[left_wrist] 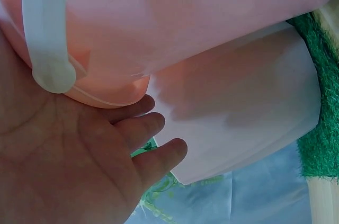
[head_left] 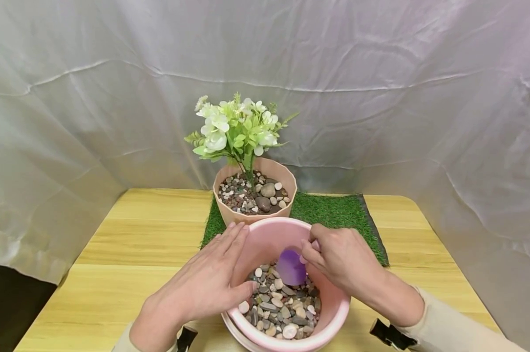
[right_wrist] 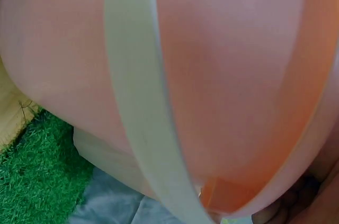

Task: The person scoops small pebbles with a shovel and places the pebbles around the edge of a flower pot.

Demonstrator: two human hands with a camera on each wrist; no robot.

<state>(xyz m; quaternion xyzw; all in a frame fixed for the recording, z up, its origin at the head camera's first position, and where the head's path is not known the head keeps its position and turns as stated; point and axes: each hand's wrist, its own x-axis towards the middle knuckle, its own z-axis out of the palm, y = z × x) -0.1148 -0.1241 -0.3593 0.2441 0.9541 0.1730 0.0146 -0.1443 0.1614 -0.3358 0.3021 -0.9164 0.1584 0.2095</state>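
Observation:
A pink bucket stands at the front of the table, with grey, white and tan pebbles inside. My left hand rests against the bucket's left rim, fingers stretched out and thumb over the inside. In the left wrist view its fingers lie straight below the rim. At the right side of the rim, my right hand grips a purple scoop, whose blade reaches down to the pebbles. In the right wrist view the bucket's outer wall and pale handle hide most of that hand.
Just behind the bucket stands a peach flowerpot holding white artificial flowers, small stones and larger pebbles. It sits on a green turf mat on the wooden table. A silvery cloth hangs behind.

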